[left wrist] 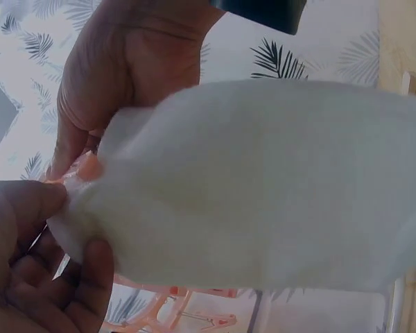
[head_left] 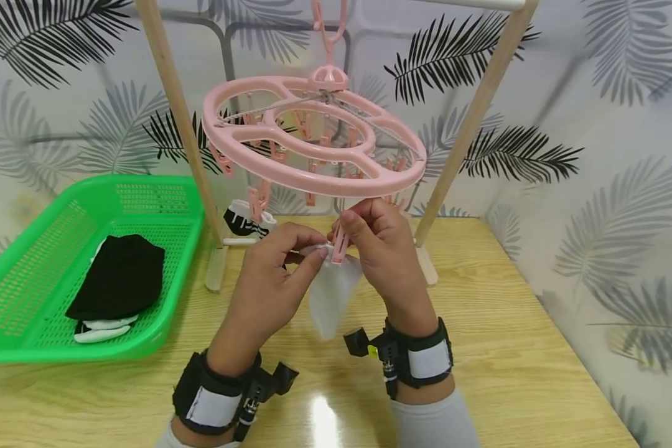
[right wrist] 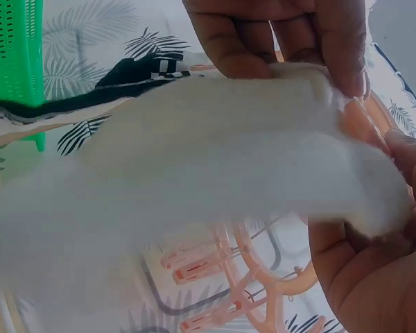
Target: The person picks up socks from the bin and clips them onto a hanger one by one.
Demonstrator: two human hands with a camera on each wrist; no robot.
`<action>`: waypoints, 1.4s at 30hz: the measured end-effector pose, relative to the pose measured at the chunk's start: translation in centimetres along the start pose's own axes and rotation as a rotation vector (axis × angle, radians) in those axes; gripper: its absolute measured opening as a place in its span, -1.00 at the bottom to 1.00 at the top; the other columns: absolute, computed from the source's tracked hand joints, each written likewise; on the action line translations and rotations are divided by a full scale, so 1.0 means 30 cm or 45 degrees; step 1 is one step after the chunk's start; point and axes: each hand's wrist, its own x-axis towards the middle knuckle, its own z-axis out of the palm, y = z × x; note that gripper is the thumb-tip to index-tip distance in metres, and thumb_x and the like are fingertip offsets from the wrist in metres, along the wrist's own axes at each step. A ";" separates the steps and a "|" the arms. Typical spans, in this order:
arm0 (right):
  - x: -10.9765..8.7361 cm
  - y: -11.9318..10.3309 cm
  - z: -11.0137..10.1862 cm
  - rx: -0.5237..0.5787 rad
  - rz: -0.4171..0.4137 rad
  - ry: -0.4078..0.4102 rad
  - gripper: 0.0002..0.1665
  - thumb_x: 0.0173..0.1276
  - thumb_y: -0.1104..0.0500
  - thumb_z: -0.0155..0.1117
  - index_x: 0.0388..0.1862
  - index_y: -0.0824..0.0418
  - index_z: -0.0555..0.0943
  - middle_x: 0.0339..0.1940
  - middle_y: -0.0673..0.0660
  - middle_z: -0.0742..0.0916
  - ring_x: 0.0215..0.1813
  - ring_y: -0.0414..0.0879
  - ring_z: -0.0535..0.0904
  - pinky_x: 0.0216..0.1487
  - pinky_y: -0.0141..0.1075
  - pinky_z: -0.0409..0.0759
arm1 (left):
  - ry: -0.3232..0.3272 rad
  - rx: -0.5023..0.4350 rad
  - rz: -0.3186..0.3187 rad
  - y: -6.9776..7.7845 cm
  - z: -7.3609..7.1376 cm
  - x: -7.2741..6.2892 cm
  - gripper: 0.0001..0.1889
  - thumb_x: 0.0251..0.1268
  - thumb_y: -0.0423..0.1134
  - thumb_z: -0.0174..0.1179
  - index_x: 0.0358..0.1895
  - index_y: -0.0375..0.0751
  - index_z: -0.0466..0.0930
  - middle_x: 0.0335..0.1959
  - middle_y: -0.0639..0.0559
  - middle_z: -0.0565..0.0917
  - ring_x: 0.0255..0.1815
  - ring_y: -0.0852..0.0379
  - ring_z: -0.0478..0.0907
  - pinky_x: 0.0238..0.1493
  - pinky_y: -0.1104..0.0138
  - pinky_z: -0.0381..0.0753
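Note:
A white sock point(head_left: 333, 292) hangs below the pink ring and fills much of both wrist views. My left hand point(head_left: 277, 283) pinches its upper edge between thumb and fingers. With thumb and fingers, my right hand point(head_left: 389, 255) grips a pink clothespin point(head_left: 340, 244), whose lower end lies over the sock's top edge. In the left wrist view the sock point(left wrist: 249, 187) hides part of the right hand. The round pink drying hanger point(head_left: 291, 177) is just above both hands. Left of them, a black-and-white sock point(head_left: 241, 219) hangs from another pink clothespin point(head_left: 256, 202).
A green basket point(head_left: 170, 311) on the left holds a folded black cloth point(head_left: 120, 277) and white pieces. Wooden posts point(head_left: 173, 81) stand on both sides of the hanger, on a wood-grain table point(head_left: 498, 348). More pink clothespins point(head_left: 311, 194) dangle from the ring.

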 end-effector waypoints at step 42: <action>0.006 0.000 0.010 -0.120 0.092 -0.052 -0.45 0.36 -0.09 0.28 -0.03 0.41 0.53 -0.32 0.19 0.62 -0.32 0.04 0.54 -0.31 -0.26 0.54 | -0.023 0.920 0.522 0.135 -0.073 0.200 -0.67 0.41 -0.20 0.22 0.12 -0.31 0.65 0.01 -0.27 0.58 0.12 -0.24 0.39 0.20 0.03 0.42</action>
